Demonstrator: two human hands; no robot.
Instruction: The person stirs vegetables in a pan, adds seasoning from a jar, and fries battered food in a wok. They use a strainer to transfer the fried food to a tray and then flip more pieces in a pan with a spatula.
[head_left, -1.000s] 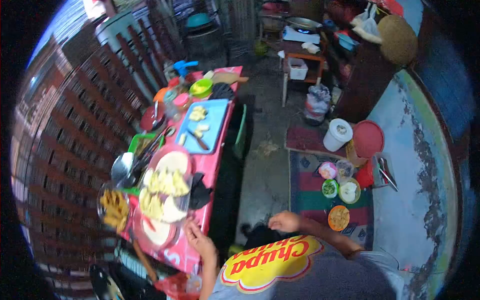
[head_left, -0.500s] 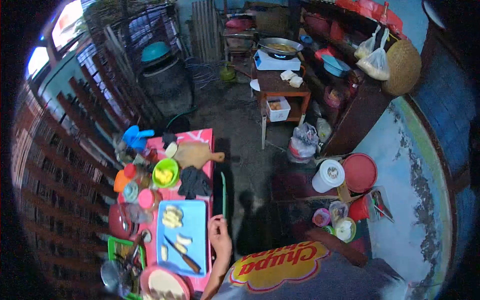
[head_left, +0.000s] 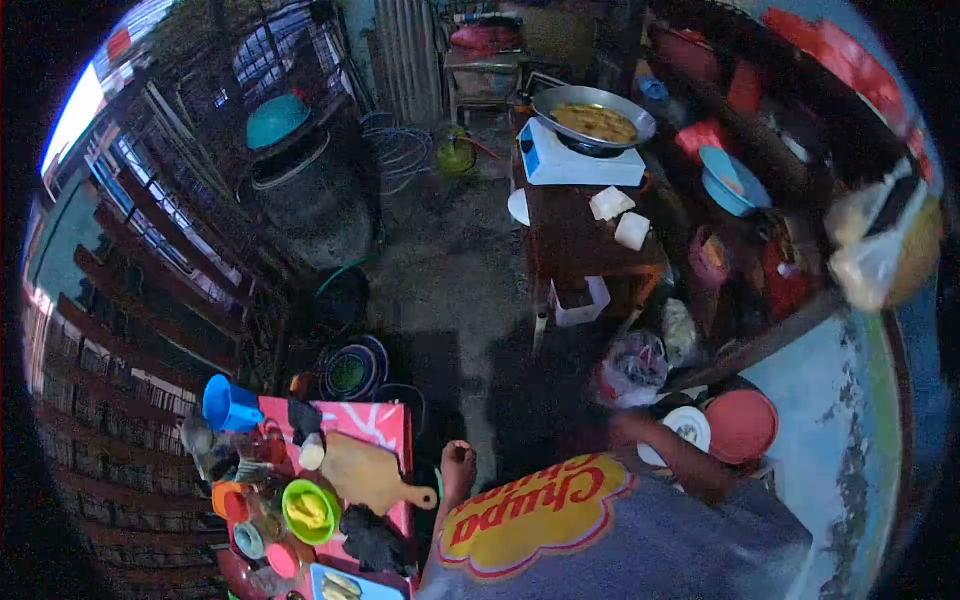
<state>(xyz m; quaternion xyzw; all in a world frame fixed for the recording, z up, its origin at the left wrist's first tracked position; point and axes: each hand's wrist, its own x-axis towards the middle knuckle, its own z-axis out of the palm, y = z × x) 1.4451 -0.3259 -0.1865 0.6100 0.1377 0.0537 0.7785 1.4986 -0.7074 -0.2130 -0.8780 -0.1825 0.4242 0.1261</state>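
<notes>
My left hand (head_left: 458, 468) is raised just right of the table, its fingers curled in. A thin green strip (head_left: 438, 482) shows beside its wrist; I cannot tell what the fingers hold. Nearest to that hand is a wooden cutting board (head_left: 362, 474) with a round-ended handle. My right hand (head_left: 628, 430) is smeared by motion, its forearm crossing in front of a white tub (head_left: 688, 428). Ahead, a wide wok (head_left: 593, 118) with food in yellowish liquid sits on a white stove (head_left: 580, 160). Two white blocks (head_left: 622, 218) lie on the stove's wooden table.
On the pink-covered table (head_left: 385, 415) stand a green bowl (head_left: 311, 511) with yellow pieces, a black cloth (head_left: 375, 540), a blue jug (head_left: 231, 404) and jars. Stacked basins (head_left: 352, 370) rest on the floor beyond. A red lid (head_left: 742, 425) and plastic bags (head_left: 635, 365) are at right.
The view has moved forward, so the stove looks closer and the pink table has slid down. My left hand has left the blue tray's side; my right forearm has swung up.
</notes>
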